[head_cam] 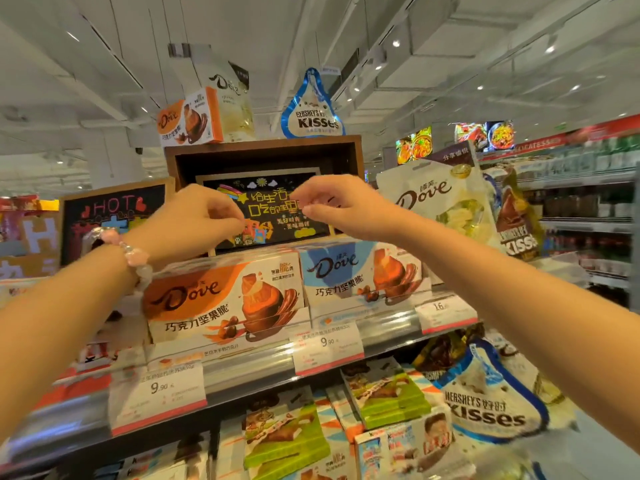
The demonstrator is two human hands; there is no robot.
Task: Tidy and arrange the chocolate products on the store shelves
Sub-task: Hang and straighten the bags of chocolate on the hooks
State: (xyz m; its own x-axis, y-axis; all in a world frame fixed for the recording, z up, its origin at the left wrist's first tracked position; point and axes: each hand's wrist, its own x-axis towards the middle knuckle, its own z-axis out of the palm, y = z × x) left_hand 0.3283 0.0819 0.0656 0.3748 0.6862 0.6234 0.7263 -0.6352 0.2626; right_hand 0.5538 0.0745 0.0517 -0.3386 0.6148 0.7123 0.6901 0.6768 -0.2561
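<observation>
My left hand (194, 220), with a pink bead bracelet on its wrist, and my right hand (341, 206) are raised side by side in front of a small chalkboard sign (277, 226). Both have their fingertips pinched together, and I see nothing between them. Below the hands, an orange Dove box (221, 303) and a blue Dove box (363, 271) stand upright at the front of the top shelf (249, 372). The sign stands in a wooden crate (263, 150). On top of the crate are another orange Dove box (190, 119), a white Dove bag (228, 98) and a Hershey's Kisses bag (313, 112).
White Dove (440, 199) and Kisses bags (519, 223) hang at the right, with another Kisses bag (491, 400) lower down. Price tags (327, 344) line the shelf edge. Green-packed bars (388, 393) fill the lower shelf. A "HOT" chalkboard (110, 216) stands at the left. Drink shelves (588, 202) are far right.
</observation>
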